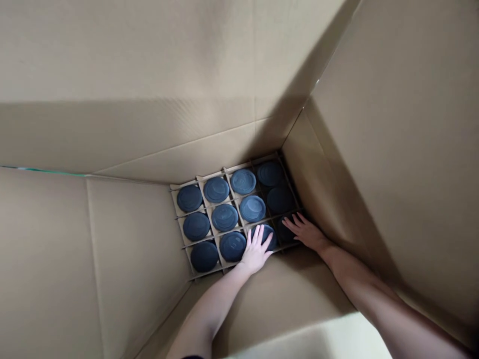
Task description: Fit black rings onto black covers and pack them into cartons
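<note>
Deep in a cardboard box stand several round dark items with lid-like tops (224, 217), each in its own cell of a cardboard divider grid (208, 233). My left hand (256, 253) lies with spread fingers on a dark round top (270, 238) in the near row. To the right, my right hand (304, 230) rests with fingers apart over the near right corner cell, partly covering the dark round top there. Neither hand is wrapped around anything. What lies below the round tops is hidden by the grid.
Tall cardboard walls surround the grid: the far wall (149, 134), the left wall (48, 259) and the right wall (404, 124). The near wall (284, 294) rises beneath my forearms. Shadow darkens the right end of the grid. A thin green strip (56, 172) runs along the left fold.
</note>
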Motion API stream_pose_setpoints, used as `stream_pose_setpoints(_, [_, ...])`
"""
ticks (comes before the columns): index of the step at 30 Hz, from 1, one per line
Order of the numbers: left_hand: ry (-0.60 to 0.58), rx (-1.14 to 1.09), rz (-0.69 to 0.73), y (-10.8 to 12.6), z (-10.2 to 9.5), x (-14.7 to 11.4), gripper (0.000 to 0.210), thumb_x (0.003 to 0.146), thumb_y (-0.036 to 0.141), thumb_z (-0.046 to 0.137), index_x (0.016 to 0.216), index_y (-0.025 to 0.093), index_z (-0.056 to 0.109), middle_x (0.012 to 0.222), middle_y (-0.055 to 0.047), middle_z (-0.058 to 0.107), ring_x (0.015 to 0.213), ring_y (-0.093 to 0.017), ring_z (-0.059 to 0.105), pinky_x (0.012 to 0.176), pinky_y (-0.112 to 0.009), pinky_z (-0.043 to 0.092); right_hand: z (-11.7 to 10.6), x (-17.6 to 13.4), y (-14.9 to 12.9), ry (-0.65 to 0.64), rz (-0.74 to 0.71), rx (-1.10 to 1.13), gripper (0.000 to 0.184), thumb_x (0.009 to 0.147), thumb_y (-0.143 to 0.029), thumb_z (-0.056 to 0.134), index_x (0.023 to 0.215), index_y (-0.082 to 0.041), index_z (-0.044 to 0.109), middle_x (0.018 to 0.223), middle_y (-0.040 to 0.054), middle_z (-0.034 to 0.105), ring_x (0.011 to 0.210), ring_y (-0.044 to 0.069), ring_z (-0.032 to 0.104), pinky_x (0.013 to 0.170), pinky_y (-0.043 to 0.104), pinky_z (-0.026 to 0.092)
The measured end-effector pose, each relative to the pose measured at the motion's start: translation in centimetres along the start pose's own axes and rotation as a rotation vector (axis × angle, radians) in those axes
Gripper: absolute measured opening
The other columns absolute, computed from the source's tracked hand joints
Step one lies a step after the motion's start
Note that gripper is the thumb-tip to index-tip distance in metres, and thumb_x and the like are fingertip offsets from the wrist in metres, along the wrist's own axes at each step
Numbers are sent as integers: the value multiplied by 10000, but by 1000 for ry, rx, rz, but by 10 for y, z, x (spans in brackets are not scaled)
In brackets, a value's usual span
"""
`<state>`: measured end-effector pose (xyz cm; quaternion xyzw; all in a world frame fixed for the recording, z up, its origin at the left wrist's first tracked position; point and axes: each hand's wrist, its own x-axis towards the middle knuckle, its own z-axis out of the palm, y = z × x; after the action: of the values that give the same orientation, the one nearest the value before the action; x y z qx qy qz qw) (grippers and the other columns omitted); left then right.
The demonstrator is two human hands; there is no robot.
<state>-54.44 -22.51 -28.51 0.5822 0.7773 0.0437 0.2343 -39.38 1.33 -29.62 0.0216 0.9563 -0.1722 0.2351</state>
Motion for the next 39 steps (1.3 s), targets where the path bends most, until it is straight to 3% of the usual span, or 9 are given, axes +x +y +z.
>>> stream_pose_setpoints(9, [-50, -17, -17, -3, 13, 8, 645, 959, 504, 433, 1542, 313, 234, 1641, -156, 143, 1507, -353, 122, 1178, -628, 185, -36, 14, -18, -134, 163, -16, 751, 786, -106, 571, 1503, -237, 390, 1579, 37, 340, 1440, 403, 275, 1185, 667, 117])
stream_pose_setpoints(13, [-93, 25, -52, -1, 6, 10, 649, 942, 480, 480, 1533, 326, 260, 1643, -122, 161, 1505, -356, 135, 1178, -649, 161, -62, 22, -89, -111, 263, 16, 520, 828, -186, 533, 1340, -137, 608, 1385, 205, 558, 1294, 462, 471, 1079, 752, 240])
stream_pose_setpoints(16, [-70, 93, 65, 7, -2, 16, 620, 967, 412, 445, 1541, 308, 235, 1629, -103, 226, 1506, -311, 162, 1197, -616, 159, -94, 4, -163, -96, 215, 40, 375, 802, -224, 595, 1140, -126, 724, 1140, 229, 696, 1115, 423, 611, 996, 712, 373])
stream_pose_setpoints(19, [-110, 66, 283, 22, -6, 30, 649, 960, 481, 447, 1541, 292, 229, 1614, -73, 281, 1500, -266, 192, 1215, -552, 175, -131, -40, -219, 73, 26, 97, 299, 845, -275, 589, 1079, -140, 718, 1086, 185, 717, 1037, 334, 642, 978, 588, 454])
stream_pose_setpoints(22, [-148, 24, 321, 34, -5, 44, 714, 929, 577, 457, 1534, 260, 250, 1610, -79, 291, 1499, -279, 187, 1211, -558, 165, -151, -95, -234, 380, -148, 266, 313, 945, -352, 511, 1166, -181, 653, 1030, 75, 723, 931, 200, 643, 955, 372, 502])
stream_pose_setpoints(26, [-186, -11, 316, 37, -3, 49, 717, 935, 601, 419, 1536, 252, 244, 1620, -82, 257, 1508, -278, 151, 1217, -558, 118, -127, -139, -212, 707, -49, 223, 345, 1002, -293, 430, 1249, -134, 610, 1121, 75, 712, 1033, 200, 630, 1020, 349, 444])
stream_pose_setpoints(30, [-203, -39, 315, 35, -4, 45, 719, 941, 593, 409, 1541, 243, 225, 1629, -80, 227, 1513, -277, 128, 1219, -564, 85, -96, -137, -201, 772, -71, 200, 359, 1015, -278, 398, 1245, -130, 629, 1117, 64, 723, 1027, 202, 641, 1033, 360, 429])
stream_pose_setpoints(35, [-171, -71, 329, 35, -8, 41, 700, 950, 587, 389, 1539, 239, 240, 1624, -92, 243, 1513, -266, 140, 1226, -538, 107, -88, -129, -209, 866, -16, 215, 353, 1011, -254, 374, 1157, -145, 676, 1061, 60, 739, 968, 203, 659, 999, 353, 437])
stream_pose_setpoints(39, [-15, -80, 115, 35, -10, 59, 759, 945, 565, 425, 1548, 166, 197, 1640, -162, 134, 1519, -307, 72, 1219, -541, 149, -86, -130, -207, 881, -39, 205, 359, 1013, -249, 363, 1134, -139, 682, 1047, 60, 744, 954, 192, 667, 1010, 336, 419])
